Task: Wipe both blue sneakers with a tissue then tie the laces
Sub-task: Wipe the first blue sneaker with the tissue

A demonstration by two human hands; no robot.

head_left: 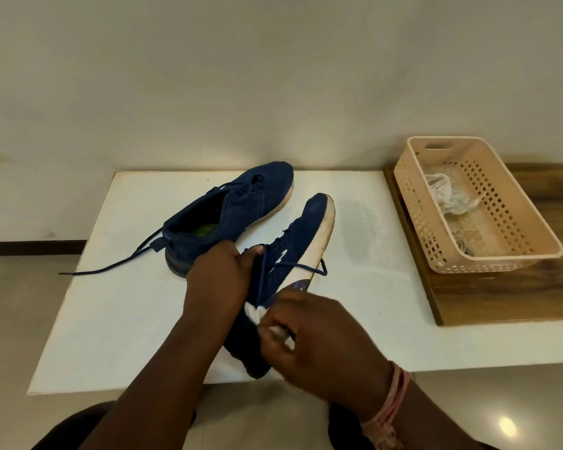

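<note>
On the left half of the white table the first blue sneaker lies on its side, well clear of both hands, its heel toward the person and its toe pointing away toward the wall; its laces are undone and trail off over the table's left edge. Just to its right the left hand grips the second sneaker at the collar, fingers curled round the opening, holding it tilted so the white sole faces right. This shoe's long axis runs from its heel, down at the near table edge, up and away to its toe, and its loose lace hangs across the sole. The right hand sits against the heel end, fingers clenched on a wad of white tissue that presses on the blue upper there. By my reading the wiping is under way on this shoe, and the stroke has the whole length of the upper and sole ahead of it, lying up and away from the right hand. Further right, on a wooden board, a peach plastic basket stands apart from the shoes; inside lie crumpled white tissue and some smaller bits I cannot make out
</note>
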